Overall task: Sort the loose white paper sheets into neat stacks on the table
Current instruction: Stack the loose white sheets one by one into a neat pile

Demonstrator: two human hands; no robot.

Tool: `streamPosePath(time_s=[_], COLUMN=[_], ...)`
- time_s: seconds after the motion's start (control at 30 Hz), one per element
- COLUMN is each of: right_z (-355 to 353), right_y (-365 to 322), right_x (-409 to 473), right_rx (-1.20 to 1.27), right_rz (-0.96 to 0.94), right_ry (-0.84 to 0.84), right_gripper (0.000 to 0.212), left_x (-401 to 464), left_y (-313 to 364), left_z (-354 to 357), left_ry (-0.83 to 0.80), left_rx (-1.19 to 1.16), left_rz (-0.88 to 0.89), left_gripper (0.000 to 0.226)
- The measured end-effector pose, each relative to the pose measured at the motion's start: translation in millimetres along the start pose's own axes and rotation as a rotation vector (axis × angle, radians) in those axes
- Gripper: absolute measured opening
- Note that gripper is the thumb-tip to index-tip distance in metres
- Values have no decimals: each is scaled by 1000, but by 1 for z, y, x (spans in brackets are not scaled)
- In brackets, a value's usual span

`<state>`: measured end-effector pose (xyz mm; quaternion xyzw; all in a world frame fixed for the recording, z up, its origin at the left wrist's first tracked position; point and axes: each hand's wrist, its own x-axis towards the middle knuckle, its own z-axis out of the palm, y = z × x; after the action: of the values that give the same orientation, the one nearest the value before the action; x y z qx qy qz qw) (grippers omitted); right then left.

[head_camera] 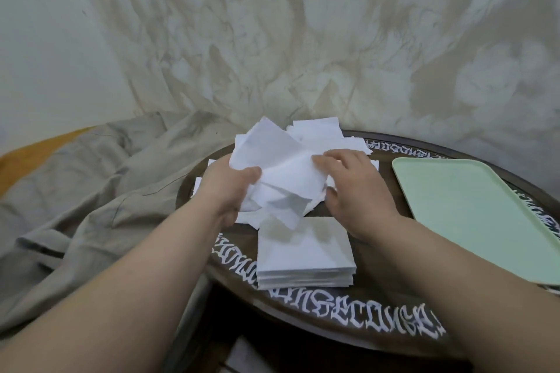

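Note:
A bunch of loose white paper sheets (pixel 281 166) is lifted above a messy heap of sheets (pixel 321 133) at the back of the round dark table (pixel 333 306). My left hand (pixel 230 185) grips the bunch from the left, thumb on top. My right hand (pixel 351 182) holds its right edge, fingers curled over the paper. A neat square stack of white sheets (pixel 306 254) lies on the table just in front of the hands, near the front rim.
A pale green tray (pixel 472 215) lies on the right part of the table. Crumpled grey cloth (pixel 91 185) spreads to the left, over an orange surface (pixel 33 154). A mottled wall stands behind. White lettering rings the table's rim.

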<state>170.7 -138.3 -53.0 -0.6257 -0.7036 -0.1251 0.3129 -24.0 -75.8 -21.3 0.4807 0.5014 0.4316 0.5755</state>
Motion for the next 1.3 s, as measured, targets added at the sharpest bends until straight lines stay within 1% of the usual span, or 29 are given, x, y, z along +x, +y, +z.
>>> streamPosePath(time_s=[0.07,0.13,0.2,0.27,0.3,0.33,0.43,0.5,0.57,0.63,0.7,0.73,0.9,1.0,1.03,1.1,1.2,1.23,1.3], right_z=[-5,-7,-7,-5,-4,-5,-8,-5,1,7,10,10,2,-5,-8,-13,-16,-16,-17], right_y=[-8,-19,-29,-33,-34,-35,-35,-32,-29,-26,-24,-23,-17,-14,-13,-10,-5,-4,-3], right_x=[-17,-28,-34,-39,-41,-43,-44,-44,-46,-48,-48,-49,-52,-55,-56,-59,-65,-67,-72], right_rx=[134,312,550,747,774,740,502,419,335,282,281,282,265,225,218,176,62,43,36], right_rz=[233,393,556,667,671,622,345,214,134,72,46,52,83,91,94,95,20,-16,-47], right_ry=[-32,0,30,26,6,-20,-58,-73,-97,-70,-32,-25,-84,-36,-11,-23,-178,-230,-316], right_gripper=[53,44,35,33,34,38,50,52,45,26,11,10,18,16,15,14,15,16,18], left_x=[-12,-21,-29,-34,-36,-36,-30,-27,-27,-29,-30,-30,-30,-32,-32,-28,-20,-18,-17], left_y=[-9,-17,-26,-36,-40,-43,-48,-50,-54,-57,-58,-59,-61,-60,-59,-58,-55,-53,-52], left_z=[-4,-5,-5,-6,-7,-9,-12,-12,-11,-11,-12,-13,-20,-23,-24,-26,-34,-37,-43], left_ry=[8,14,27,22,23,24,0,-21,-42,-55,-76,-83,-148,-155,-121,34,307,365,423], left_rx=[-76,-151,-229,-294,-320,-338,-338,-323,-297,-264,-255,-255,-272,-287,-282,-267,-318,-342,-377], left_rz=[4,-1,-3,-2,-4,-5,12,17,4,-8,-15,-19,-40,-40,-21,37,111,130,159], left_gripper=[25,28,30,29,29,28,27,27,23,21,22,24,28,37,40,41,34,32,31])
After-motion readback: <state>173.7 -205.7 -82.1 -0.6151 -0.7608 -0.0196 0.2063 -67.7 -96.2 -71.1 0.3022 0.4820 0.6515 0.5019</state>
